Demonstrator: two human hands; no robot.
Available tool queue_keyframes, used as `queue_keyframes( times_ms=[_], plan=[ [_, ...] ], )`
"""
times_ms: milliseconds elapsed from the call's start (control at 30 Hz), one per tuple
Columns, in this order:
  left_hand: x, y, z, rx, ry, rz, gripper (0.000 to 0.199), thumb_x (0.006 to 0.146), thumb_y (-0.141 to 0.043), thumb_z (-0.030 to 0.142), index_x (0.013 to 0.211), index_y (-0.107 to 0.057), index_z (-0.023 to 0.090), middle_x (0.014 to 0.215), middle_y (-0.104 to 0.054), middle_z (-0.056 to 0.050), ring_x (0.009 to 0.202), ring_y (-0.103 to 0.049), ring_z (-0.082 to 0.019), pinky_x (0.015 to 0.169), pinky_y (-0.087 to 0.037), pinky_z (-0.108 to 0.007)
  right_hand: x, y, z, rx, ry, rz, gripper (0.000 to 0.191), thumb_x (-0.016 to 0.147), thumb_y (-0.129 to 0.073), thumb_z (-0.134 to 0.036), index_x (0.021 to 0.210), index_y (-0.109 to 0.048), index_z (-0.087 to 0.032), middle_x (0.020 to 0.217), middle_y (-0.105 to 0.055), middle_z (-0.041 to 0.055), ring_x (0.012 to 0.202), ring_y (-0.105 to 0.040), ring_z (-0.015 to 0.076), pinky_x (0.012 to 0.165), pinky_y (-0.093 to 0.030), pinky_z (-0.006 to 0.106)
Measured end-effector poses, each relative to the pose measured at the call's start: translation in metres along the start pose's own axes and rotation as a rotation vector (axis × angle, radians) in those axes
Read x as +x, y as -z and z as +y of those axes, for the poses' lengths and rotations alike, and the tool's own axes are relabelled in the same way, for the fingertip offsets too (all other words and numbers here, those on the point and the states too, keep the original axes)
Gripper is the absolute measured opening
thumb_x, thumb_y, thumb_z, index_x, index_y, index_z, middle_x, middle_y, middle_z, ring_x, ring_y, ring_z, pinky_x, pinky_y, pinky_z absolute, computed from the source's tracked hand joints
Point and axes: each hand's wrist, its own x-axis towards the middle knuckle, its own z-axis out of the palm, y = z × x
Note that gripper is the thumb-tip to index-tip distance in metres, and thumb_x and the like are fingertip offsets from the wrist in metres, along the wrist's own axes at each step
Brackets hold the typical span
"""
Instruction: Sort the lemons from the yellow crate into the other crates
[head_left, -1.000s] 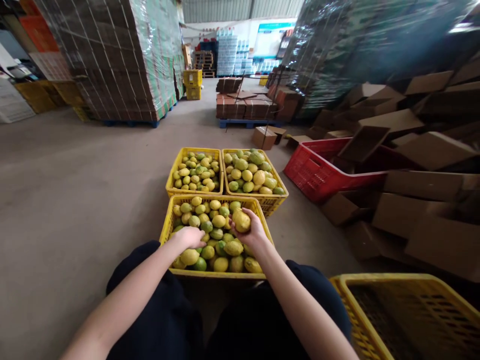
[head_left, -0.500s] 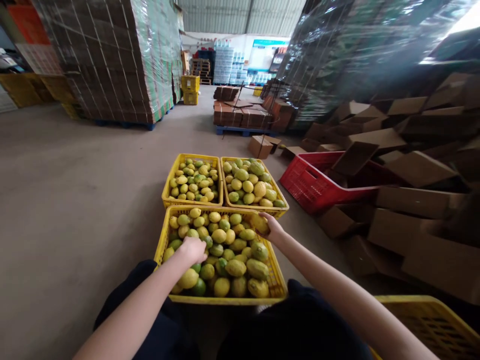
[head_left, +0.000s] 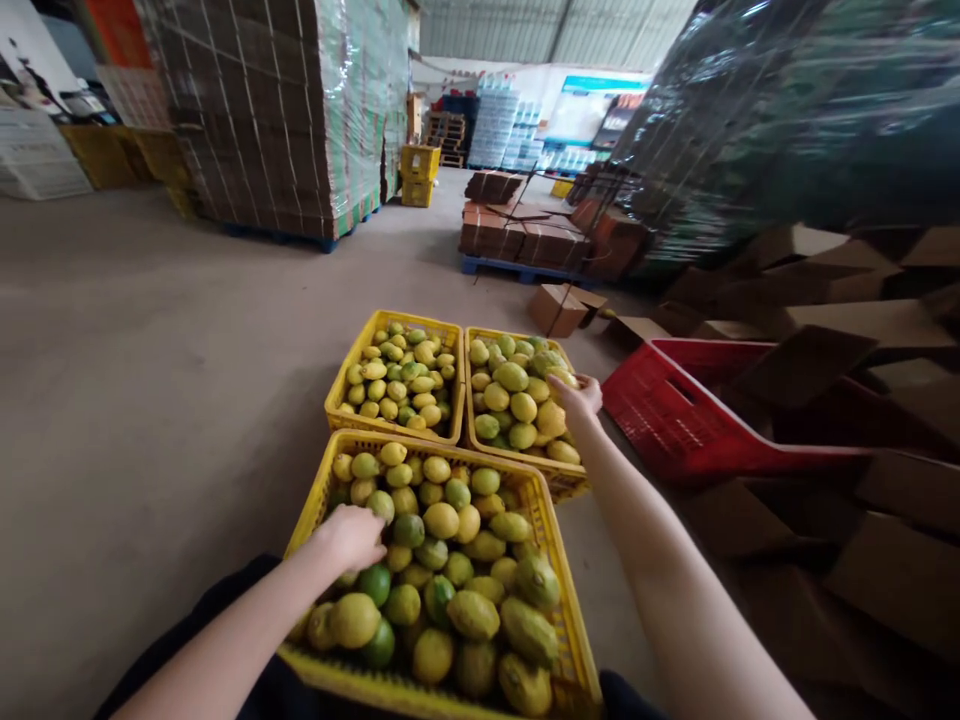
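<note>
My left hand (head_left: 349,540) is over the left side of the front yellow crate (head_left: 559,560), its fingers curled down among lemons (head_left: 441,520) that range from yellow to green. Whatever those fingers hold, if anything, is hidden behind the hand. Out over the right edge of the back-right yellow crate (head_left: 517,456), my right hand (head_left: 583,402) grips a yellow lemon (head_left: 562,377). Larger, pale yellow-green lemons (head_left: 512,377) are heaped in that crate. Smaller lemons (head_left: 409,368) fill the back-left yellow crate (head_left: 337,402).
A red crate (head_left: 660,420) stands to the right, beside a heap of cardboard boxes (head_left: 900,510). Ahead is a blue pallet (head_left: 517,268) stacked with flat cardboard (head_left: 551,243). Wrapped pallet loads (head_left: 255,120) rise on both sides.
My right hand has carried the lemon forward from the front crate's right rim to the back-right crate. My left hand stays low over the front crate, shifted slightly leftward. The view has turned left.
</note>
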Motion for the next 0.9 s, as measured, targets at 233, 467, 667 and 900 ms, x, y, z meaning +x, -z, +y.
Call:
queue_keyframes(
  times_ms=[233,467,667,900],
  plan=[
    [0.011,0.0,-0.016,-0.066,-0.013,-0.071,0.047,0.095,-0.046,0.04,0.127,-0.066,0.011,0.126,-0.069,-0.019,0.117,-0.066,-0.035,0.101,-0.052,-0.043,0.021,-0.038,0.025,-0.248,0.004,-0.196,0.054,0.088,-0.056,-0.039,0.139,-0.052,-0.021,0.161,-0.035,0.0162,0.151,-0.018,0.0428,0.115,-0.015,0.072],
    [0.013,-0.002,-0.01,-0.063,-0.058,-0.13,0.047,0.095,-0.046,0.041,0.128,-0.065,0.013,0.128,-0.068,-0.018,0.118,-0.065,-0.034,0.099,-0.052,-0.042,0.024,-0.032,0.049,-0.233,0.06,-0.255,0.073,0.099,-0.024,-0.053,0.159,-0.021,-0.01,0.168,-0.015,0.0195,0.156,-0.008,0.0308,0.124,-0.011,0.05],
    [0.016,0.001,-0.01,-0.023,0.0,-0.131,0.047,0.094,-0.048,0.042,0.129,-0.065,0.016,0.131,-0.067,-0.016,0.117,-0.066,-0.032,0.095,-0.054,-0.038,-0.036,-0.011,0.071,-0.227,0.244,-0.246,0.08,0.095,-0.021,-0.063,0.157,-0.022,-0.012,0.165,-0.023,0.0195,0.155,-0.015,0.0329,0.124,-0.017,0.051],
    [0.009,0.005,-0.011,-0.009,0.038,-0.081,0.042,0.096,-0.051,0.039,0.129,-0.066,0.018,0.137,-0.064,-0.015,0.124,-0.062,-0.031,0.101,-0.05,-0.038,-0.145,0.016,0.086,-0.592,0.49,-0.63,0.079,0.092,-0.045,-0.053,0.157,-0.027,-0.011,0.166,-0.021,0.0213,0.154,-0.014,0.0403,0.119,-0.026,0.059]
  ],
)
